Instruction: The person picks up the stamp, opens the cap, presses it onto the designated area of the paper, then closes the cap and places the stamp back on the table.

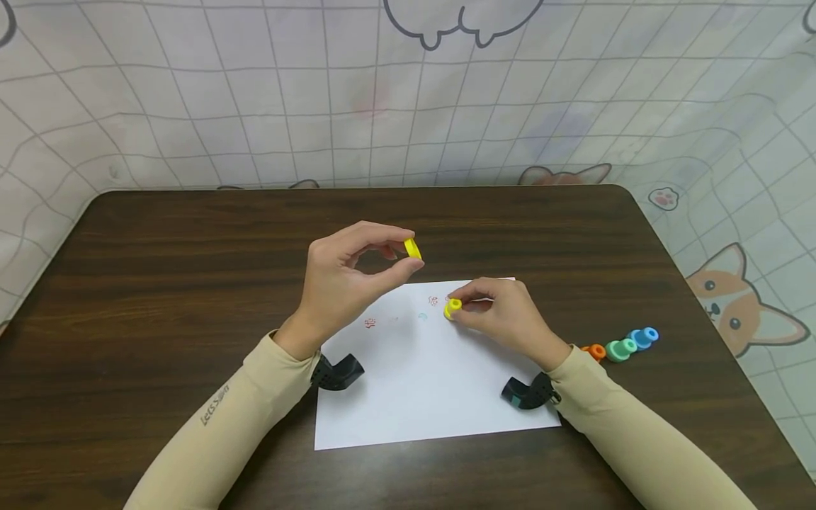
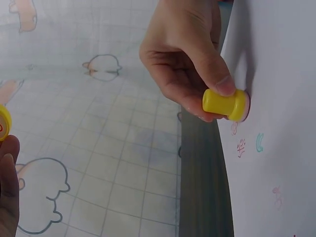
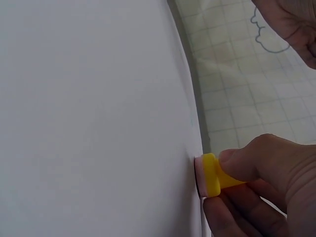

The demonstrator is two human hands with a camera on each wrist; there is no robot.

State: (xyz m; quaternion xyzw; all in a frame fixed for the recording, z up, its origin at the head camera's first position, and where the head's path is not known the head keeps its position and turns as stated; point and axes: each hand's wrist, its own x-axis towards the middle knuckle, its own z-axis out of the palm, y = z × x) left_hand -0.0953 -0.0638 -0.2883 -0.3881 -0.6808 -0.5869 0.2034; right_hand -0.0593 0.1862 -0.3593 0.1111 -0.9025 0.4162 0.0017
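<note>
My right hand [image 1: 506,315] pinches a yellow stamp [image 1: 452,307] near the far edge of a white sheet of paper [image 1: 421,397]. In the right wrist view the pale face of the stamp [image 3: 211,175] meets the paper. Above the sheet's far left part, my left hand [image 1: 350,276] pinches a yellow cap [image 1: 412,248] between thumb and forefinger. Only part of that cap [image 2: 4,122] shows in the left wrist view, with a red mark on it. Small red marks [image 1: 370,323] and a teal mark [image 2: 259,142] are printed on the paper.
Orange [image 1: 596,352], green [image 1: 621,350] and blue stamps [image 1: 642,338] lie in a row on the dark wooden table [image 1: 159,283], right of the paper. The right forearm partly hides the orange one. Behind the table hangs a white checked cloth [image 1: 287,92].
</note>
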